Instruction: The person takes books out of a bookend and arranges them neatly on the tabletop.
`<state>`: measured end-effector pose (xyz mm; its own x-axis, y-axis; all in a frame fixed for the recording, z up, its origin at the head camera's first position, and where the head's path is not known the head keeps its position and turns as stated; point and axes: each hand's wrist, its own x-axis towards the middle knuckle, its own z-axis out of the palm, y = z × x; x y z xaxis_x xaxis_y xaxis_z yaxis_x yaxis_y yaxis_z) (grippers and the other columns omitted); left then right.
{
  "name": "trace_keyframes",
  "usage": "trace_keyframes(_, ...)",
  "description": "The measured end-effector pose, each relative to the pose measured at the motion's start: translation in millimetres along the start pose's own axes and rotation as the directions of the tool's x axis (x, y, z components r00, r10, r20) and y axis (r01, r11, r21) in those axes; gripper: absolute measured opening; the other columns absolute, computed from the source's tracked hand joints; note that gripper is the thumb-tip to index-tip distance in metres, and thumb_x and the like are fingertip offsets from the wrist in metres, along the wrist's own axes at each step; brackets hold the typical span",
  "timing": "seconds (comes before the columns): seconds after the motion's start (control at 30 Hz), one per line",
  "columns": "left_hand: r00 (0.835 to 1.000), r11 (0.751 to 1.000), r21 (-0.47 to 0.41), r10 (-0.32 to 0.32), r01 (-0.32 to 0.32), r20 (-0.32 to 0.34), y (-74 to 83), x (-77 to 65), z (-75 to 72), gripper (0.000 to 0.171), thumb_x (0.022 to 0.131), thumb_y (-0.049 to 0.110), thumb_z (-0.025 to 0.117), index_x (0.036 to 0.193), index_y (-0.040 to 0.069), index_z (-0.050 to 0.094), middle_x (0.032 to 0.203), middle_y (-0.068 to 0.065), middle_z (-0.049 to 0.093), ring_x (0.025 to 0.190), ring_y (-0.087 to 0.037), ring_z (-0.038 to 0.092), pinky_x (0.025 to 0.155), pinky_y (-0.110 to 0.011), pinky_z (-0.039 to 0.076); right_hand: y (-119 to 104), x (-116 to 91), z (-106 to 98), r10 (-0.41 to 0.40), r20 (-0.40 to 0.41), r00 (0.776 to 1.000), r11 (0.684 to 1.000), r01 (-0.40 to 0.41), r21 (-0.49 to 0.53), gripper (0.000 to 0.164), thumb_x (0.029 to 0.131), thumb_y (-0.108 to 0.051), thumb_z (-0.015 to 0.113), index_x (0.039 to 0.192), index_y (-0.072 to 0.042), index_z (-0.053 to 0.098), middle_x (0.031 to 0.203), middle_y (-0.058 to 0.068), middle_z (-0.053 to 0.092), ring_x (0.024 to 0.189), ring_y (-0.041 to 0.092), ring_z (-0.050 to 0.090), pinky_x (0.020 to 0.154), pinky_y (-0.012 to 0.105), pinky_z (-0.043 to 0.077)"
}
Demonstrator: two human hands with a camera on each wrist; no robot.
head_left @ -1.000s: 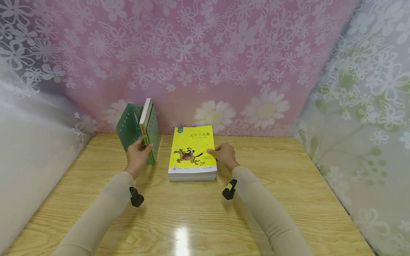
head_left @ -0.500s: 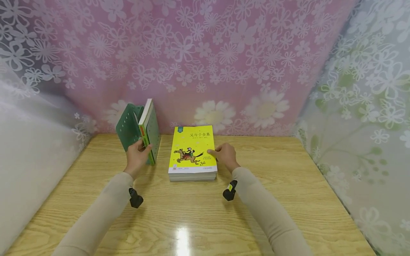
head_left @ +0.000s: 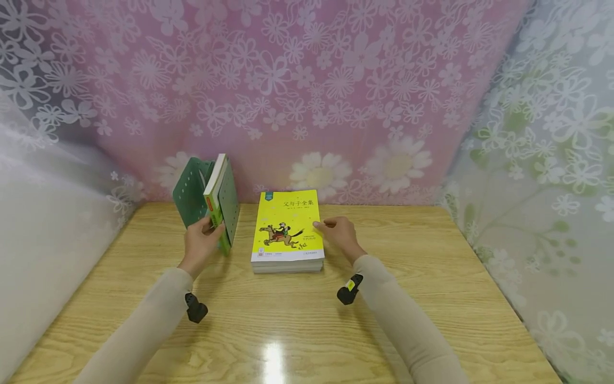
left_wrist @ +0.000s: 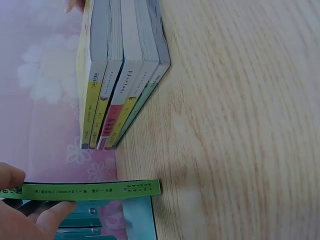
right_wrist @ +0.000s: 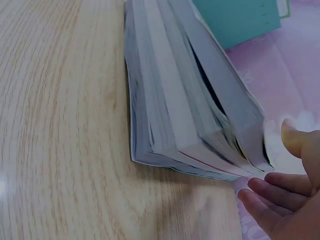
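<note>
On the left, a thin green-spined book (head_left: 215,212) stands upright by the green perforated bookend (head_left: 230,208). My left hand (head_left: 200,244) pinches its spine between thumb and fingers; the left wrist view shows the spine (left_wrist: 95,190) with a finger and thumb on opposite sides. A stack of several books lies flat to the right, topped by a yellow-covered book (head_left: 288,226) with a horse and riders. Beside its right edge is my right hand (head_left: 339,233), holding nothing. In the right wrist view its fingers are extended, thumb apart, close to the stack's corner (right_wrist: 245,155).
The wooden table (head_left: 297,320) runs back to a pink floral curtain (head_left: 316,96). Pale cloth hangs along the left side (head_left: 53,224) and the right side (head_left: 542,213). Another green bookend plate (head_left: 186,194) stands left of the held book.
My left hand has drawn the green-spined book slightly toward me, and its top has dropped a little. My right hand has shifted slightly right, off the stack's edge. The stack stays in place.
</note>
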<state>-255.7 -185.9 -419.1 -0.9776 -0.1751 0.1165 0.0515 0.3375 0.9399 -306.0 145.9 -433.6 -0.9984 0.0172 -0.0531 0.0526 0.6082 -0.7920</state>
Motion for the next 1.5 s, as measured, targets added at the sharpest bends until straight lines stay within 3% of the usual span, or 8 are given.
trace_keyframes(0.3,0.999,0.998,0.046,0.030,-0.031,0.014,0.5,-17.8,-8.5,0.048,0.097,0.015,0.058,0.139,-0.003,0.046,0.133,-0.024,0.054,0.117,-0.034,0.057,0.095,-0.045,0.049,7,-8,-8,-0.032,0.029,0.999,0.997,0.030,0.072,0.063,0.091,-0.046,0.063,0.135,-0.003,0.054,0.134,0.015,0.056,0.123,0.032,0.052,0.099,0.046,0.046)
trace_keyframes(0.83,0.997,0.998,0.053,0.011,-0.015,0.074,8.5,-52.1,-26.9,0.050,0.097,0.020,0.058,0.142,0.001,0.044,0.135,-0.023,0.052,0.118,-0.033,0.057,0.093,-0.039,0.051,7,-22,-12,-0.077,0.050,0.996,0.979,0.066,0.194,0.061,0.091,-0.042,0.064,0.137,-0.002,0.052,0.131,0.014,0.058,0.123,0.030,0.052,0.102,0.045,0.045)
trace_keyframes(1.07,0.995,0.997,0.040,0.062,-0.065,0.080,14.1,-65.7,-35.5,0.048,0.098,0.020,0.057,0.140,-0.001,0.046,0.131,-0.024,0.055,0.115,-0.033,0.058,0.086,-0.028,0.054,7,-30,-11,-0.121,0.081,0.989,0.964,0.098,0.249,0.065,0.090,-0.044,0.065,0.139,-0.004,0.049,0.137,0.013,0.055,0.127,0.030,0.049,0.106,0.046,0.041)
trace_keyframes(1.3,0.992,0.993,0.049,0.105,-0.109,0.071,17.2,-79.5,-41.1,0.045,0.098,0.018,0.057,0.137,-0.004,0.049,0.127,-0.026,0.057,0.111,-0.034,0.059,0.081,-0.026,0.056,3,-37,-7,-0.155,0.103,0.983,0.948,0.119,0.295,0.061,0.091,-0.039,0.066,0.139,-0.005,0.050,0.136,0.014,0.054,0.126,0.030,0.051,0.104,0.046,0.043)
trace_keyframes(1.4,0.992,0.995,0.028,0.095,-0.097,0.078,19.3,-84.1,-44.3,0.046,0.098,0.019,0.057,0.137,-0.004,0.048,0.127,-0.026,0.057,0.110,-0.029,0.061,0.079,-0.025,0.056,3,-39,-6,-0.167,0.105,0.980,0.951,0.132,0.279,0.060,0.091,-0.040,0.065,0.139,-0.006,0.050,0.139,0.013,0.052,0.128,0.030,0.048,0.104,0.046,0.042)
trace_keyframes(1.5,0.992,0.997,-0.008,0.072,-0.071,0.100,20.8,-87.7,-48.0,0.049,0.099,0.021,0.056,0.139,-0.004,0.046,0.128,-0.026,0.056,0.105,-0.017,0.063,0.079,-0.023,0.055,3,-42,-6,-0.184,0.098,0.978,0.952,0.153,0.265,0.060,0.091,-0.040,0.065,0.139,-0.006,0.050,0.141,0.013,0.051,0.131,0.030,0.046,0.106,0.047,0.040)
